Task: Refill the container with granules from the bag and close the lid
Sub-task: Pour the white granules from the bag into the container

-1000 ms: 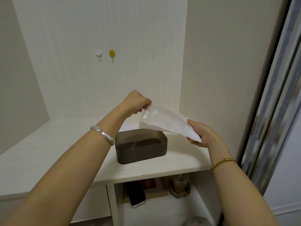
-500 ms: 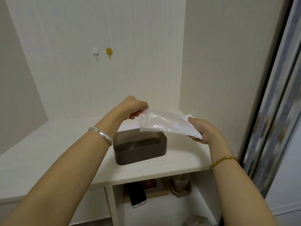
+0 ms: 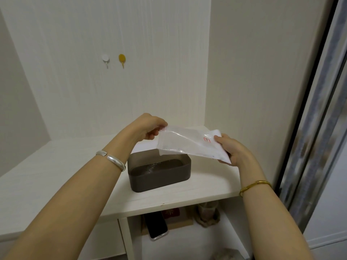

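A dark brown rectangular container stands open on the white shelf, with granules inside. Above its right rear corner I hold a clear and white plastic bag almost level, its open mouth pointing left and down over the container. My left hand pinches the bag's upper left corner. My right hand grips the bag's closed right end, near a small red mark. A white flat piece, possibly the lid, lies behind the container, mostly hidden by my left hand.
Two wall hooks, white and yellow, hang on the back wall. Below the shelf sit a phone, a red item and a small jar. A side panel and a sliding door frame close in the right.
The bag's right end has dropped from a steep tilt to nearly level. Both hands shifted slightly, still holding the bag over the container.
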{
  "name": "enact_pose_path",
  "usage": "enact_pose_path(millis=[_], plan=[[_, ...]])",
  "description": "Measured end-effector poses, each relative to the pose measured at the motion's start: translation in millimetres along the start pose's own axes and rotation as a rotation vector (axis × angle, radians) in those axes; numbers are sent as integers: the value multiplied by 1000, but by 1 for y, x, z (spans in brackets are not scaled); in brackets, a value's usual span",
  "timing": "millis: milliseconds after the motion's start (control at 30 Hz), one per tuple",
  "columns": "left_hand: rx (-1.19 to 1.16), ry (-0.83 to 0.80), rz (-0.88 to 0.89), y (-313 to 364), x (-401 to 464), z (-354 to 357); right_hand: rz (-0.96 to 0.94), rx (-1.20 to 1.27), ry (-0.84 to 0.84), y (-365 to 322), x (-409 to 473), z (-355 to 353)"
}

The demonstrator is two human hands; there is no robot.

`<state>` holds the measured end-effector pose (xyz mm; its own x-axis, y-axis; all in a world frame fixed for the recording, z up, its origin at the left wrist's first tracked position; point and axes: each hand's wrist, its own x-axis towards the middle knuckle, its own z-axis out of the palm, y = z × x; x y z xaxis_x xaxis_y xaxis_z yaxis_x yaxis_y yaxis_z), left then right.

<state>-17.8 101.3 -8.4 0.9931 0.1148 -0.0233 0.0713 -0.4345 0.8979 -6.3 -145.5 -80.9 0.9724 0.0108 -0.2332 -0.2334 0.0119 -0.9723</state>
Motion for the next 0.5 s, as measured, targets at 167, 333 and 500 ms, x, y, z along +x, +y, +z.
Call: enact_pose_path(millis=[167, 333, 500], plan=[[0, -9, -23, -2, 0, 2, -10, -38, 29, 1, 1, 2], [8, -14, -28, -4, 4, 0, -27, -60, 49, -4, 1, 2], [0, -17, -40, -9, 7, 0, -90, -129, 62, -10, -2, 1]])
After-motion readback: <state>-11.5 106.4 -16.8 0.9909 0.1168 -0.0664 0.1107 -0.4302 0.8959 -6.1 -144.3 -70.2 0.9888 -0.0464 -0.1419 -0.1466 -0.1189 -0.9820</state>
